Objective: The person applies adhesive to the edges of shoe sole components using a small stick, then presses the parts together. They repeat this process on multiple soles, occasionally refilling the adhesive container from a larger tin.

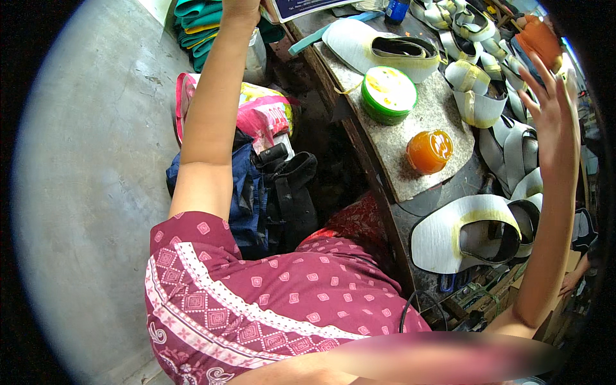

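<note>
At the top edge my left hand [242,9] reaches up, its fingers cut off by the picture's rim. A printed sheet with a dark blue border [311,5] is right beside it; whether I hold it does not show. My right hand [553,106] is raised on the right with its fingers spread and nothing in them. It is over white shoe uppers with yellowish glue stains [476,90], piled on the bench. A larger white upper [356,45] lies on a grey slab [410,187], near a green tub with a pale top [388,96] and an orange jar [428,153].
More white uppers [449,237] lie at the bench's near end. A blue bottle [396,11] stands at the back. Left of the bench are bags [263,119], dark cloth [292,192] and stacked green sheets [196,29]. Another person's hand [570,282] shows at the far right.
</note>
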`<state>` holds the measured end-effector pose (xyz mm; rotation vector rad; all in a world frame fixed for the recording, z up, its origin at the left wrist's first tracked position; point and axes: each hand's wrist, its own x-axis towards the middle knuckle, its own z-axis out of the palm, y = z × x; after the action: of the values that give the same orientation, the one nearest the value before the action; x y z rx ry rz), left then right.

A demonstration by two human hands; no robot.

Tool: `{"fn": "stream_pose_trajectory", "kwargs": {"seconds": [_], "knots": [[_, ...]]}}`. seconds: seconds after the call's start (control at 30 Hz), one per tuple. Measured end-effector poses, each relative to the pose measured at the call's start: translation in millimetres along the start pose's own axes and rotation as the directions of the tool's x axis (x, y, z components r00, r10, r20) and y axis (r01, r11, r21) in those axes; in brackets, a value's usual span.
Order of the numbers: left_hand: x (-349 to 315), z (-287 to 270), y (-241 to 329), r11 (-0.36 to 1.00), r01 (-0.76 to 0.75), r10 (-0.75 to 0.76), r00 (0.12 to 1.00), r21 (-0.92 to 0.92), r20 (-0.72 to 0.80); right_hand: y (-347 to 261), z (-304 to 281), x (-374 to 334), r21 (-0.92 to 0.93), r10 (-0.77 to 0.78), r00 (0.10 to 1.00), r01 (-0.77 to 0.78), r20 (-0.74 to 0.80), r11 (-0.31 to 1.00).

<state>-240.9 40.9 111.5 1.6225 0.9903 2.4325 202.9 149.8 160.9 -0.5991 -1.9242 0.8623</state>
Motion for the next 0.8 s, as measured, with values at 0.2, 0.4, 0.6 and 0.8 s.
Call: {"fn": "stream_pose_trajectory", "kwargs": {"seconds": [0.2,0.4,0.6,0.8], "knots": [[-6.8,-44.7,-89.1,0.779,-0.017,0.177,0.965,0.627,-0.193,-19.6,-56.9,-89.8,0.019,0.155,0.971,-0.154,-0.180,0.988],[-8.7,-80.5,-192.4,0.665,0.141,0.087,0.961,0.733,-0.264,-24.8,-78.1,-157.0,-0.020,0.190,0.938,-0.205,-0.291,0.979],[-12.2,-61.2,-218.4,0.588,0.139,0.009,0.984,0.797,-0.178,-47.6,-87.5,-219.8,-0.028,0.195,0.865,-0.235,-0.462,0.972],[-17.3,-63.6,-262.8,0.763,0.046,-0.078,0.997,0.645,0.021,-48.2,-76.1,-245.3,-0.025,0.247,0.811,-0.307,-0.530,0.952]]}}
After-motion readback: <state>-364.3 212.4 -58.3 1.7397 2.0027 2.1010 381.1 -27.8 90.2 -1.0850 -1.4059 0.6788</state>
